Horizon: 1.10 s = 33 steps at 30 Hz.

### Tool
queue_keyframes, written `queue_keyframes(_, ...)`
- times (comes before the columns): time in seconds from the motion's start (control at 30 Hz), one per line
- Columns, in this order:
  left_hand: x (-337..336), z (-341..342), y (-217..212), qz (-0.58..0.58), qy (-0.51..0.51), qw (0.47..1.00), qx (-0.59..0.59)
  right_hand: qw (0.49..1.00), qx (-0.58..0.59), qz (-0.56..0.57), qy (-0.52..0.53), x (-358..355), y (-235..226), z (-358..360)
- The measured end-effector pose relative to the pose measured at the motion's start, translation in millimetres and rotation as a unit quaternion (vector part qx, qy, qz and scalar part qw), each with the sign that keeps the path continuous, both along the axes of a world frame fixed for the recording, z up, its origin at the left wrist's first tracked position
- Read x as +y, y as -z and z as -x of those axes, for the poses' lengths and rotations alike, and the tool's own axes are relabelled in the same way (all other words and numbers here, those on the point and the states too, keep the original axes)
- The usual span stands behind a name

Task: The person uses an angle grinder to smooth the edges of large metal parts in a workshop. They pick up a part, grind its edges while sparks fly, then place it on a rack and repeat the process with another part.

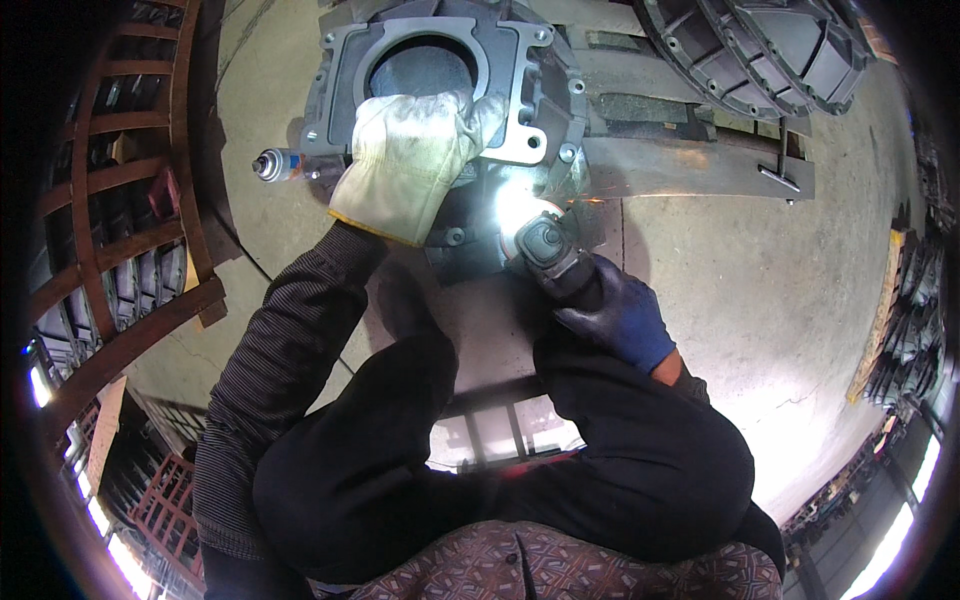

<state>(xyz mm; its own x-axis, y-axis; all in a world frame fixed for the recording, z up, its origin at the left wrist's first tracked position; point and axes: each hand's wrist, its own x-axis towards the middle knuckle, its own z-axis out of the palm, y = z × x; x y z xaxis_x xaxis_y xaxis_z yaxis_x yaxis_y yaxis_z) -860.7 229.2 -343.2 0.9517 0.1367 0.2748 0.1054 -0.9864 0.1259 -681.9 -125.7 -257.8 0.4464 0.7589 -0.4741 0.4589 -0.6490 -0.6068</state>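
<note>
A grey cast metal housing (345,75) with a large round opening lies in front of me, at the top of the view. My left hand (405,165), in a pale leather work glove, is closed over the near rim of that opening. In my right hand (635,318), which wears a dark blue glove, is an angle grinder (552,252). The grinder's head is against or very close to the near right part of the housing. A bright glare hides the contact spot, and a few orange sparks fly off to the right.
Left of the housing, a spray can (278,164) lies on the concrete floor. A second ribbed casting (760,50) rests at the far right, near a flat plank (690,170) with a metal T-shaped handle on it. Brown rack bars (110,190) stand along the left side.
</note>
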Motion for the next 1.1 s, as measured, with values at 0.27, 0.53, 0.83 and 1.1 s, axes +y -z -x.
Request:
queue_keyframes(0.27,0.1,-3.2,0.1,0.0,-0.002,1.0,0.001,1.0,-0.021,0.006,-0.002,2.6,4.4,2.4)
queue_keyframes(0.53,-0.4,-7.9,-4.9,0.002,-0.006,1.0,0.005,0.996,0.032,-0.007,0.078,-7.3,-13.4,3.2)
queue_keyframes(0.83,-0.7,-7.6,-6.0,0.006,-0.009,1.0,0.011,1.0,0.0,-0.003,0.0,-1.0,4.9,0.0)
queue_keyframes(1.1,0.7,-8.5,-3.6,0.007,-0.01,1.0,0.009,1.0,-0.007,0.01,-0.003,1.8,3.4,0.4)
